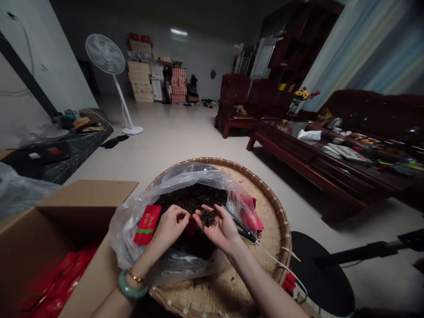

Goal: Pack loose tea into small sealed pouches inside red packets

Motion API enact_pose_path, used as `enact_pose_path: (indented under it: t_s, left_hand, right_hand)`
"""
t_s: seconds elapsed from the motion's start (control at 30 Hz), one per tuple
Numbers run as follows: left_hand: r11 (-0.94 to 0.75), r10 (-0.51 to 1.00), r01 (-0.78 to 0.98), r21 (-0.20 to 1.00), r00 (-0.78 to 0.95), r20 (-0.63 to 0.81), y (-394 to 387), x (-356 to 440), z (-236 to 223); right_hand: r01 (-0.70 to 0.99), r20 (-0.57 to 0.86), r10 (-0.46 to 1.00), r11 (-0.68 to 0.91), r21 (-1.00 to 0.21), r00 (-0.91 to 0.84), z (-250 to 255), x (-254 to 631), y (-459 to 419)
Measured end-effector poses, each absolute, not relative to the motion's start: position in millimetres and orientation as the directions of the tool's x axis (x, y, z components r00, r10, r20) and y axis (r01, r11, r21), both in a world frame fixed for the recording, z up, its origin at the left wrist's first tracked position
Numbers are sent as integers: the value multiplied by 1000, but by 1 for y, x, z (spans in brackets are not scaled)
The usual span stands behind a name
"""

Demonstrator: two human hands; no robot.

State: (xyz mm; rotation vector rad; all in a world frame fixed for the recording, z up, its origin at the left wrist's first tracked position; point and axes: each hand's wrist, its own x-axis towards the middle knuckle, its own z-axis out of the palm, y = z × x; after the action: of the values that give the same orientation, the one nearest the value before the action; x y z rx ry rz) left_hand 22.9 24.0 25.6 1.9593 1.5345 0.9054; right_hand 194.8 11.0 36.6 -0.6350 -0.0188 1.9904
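Over a clear plastic bag (127, 221) full of dark dried tea leaves (185, 194), my two hands are close together. My left hand (172, 225), wearing a green bangle, pinches thumb and forefinger at the edge of a small red packet (191, 228), mostly hidden below the fingertips. Palm up and fingers curled, my right hand (222, 227) cups a small heap of tea leaves (208, 217). A red packet with a green stripe (148, 224) lies on the bag beside my left wrist. Right of my right hand lies a black sealing tool (243, 229) with a white cord.
The bag sits on a round woven bamboo tray (270, 221), with more red packets (251, 212) at its right side. To the left stands an open cardboard box (89, 194) holding red packets. A black round stand base (318, 269) and a low wooden table (298, 152) are on the right.
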Motion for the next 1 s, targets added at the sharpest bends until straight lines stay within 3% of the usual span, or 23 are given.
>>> enact_pose_path:
  t_s: [0.3, 0.47, 0.6, 0.77, 0.87, 1.0]
  left_hand:
    - [-191, 978, 598, 778, 50, 202, 23, 29, 19]
    - [-101, 995, 708, 699, 60, 83, 16, 28, 20]
    - [-52, 997, 704, 709, 83, -9, 12, 30, 24]
    - [-136, 979, 697, 705, 204, -13, 11, 34, 39]
    - [-234, 948, 723, 650, 318, -12, 13, 35, 52]
    - [-280, 939, 770, 574, 343, -1, 15, 31, 61]
  right_hand:
    - [-807, -450, 819, -512, -294, -356, 23, 196, 13]
    - [-786, -418, 827, -524, -327, -377, 22, 192, 11]
    - [-765, -415, 821, -542, -350, -392, 26, 190, 9]
    - [-745, -391, 837, -531, -405, -384, 53, 191, 5]
    - [-691, -383, 829, -554, -464, -408, 65, 187, 5]
    - [-614, -389, 833, -553, -563, -393, 62, 183, 6]
